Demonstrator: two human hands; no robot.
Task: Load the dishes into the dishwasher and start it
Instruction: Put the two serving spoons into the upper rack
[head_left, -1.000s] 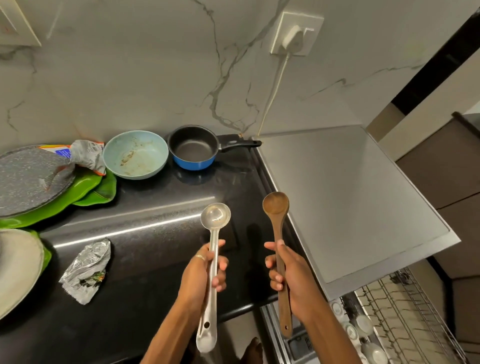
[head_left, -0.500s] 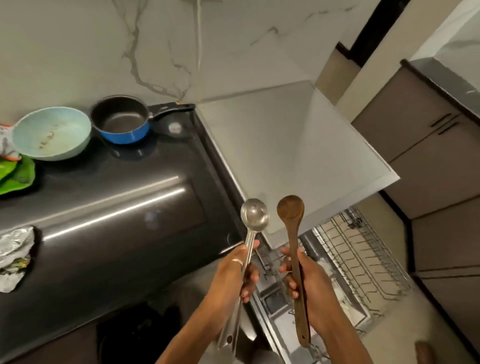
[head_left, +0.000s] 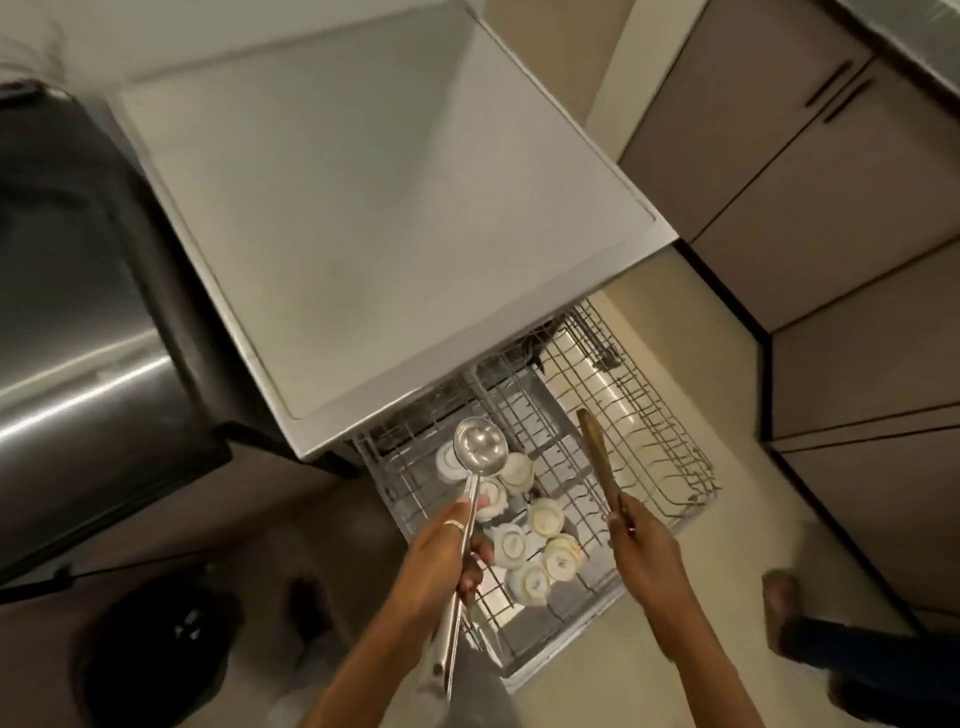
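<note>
Curling left fingers (head_left: 477, 552) grip a steel ladle (head_left: 480, 447); right fingers (head_left: 622, 512) clasp a wooden spoon (head_left: 597, 457).

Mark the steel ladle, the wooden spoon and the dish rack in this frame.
steel ladle (head_left: 480, 446), head view, on its round bowl.
wooden spoon (head_left: 598, 460), head view, mid-shaft, above the grip.
dish rack (head_left: 644, 415), head view, bare wire on its right side.
</note>
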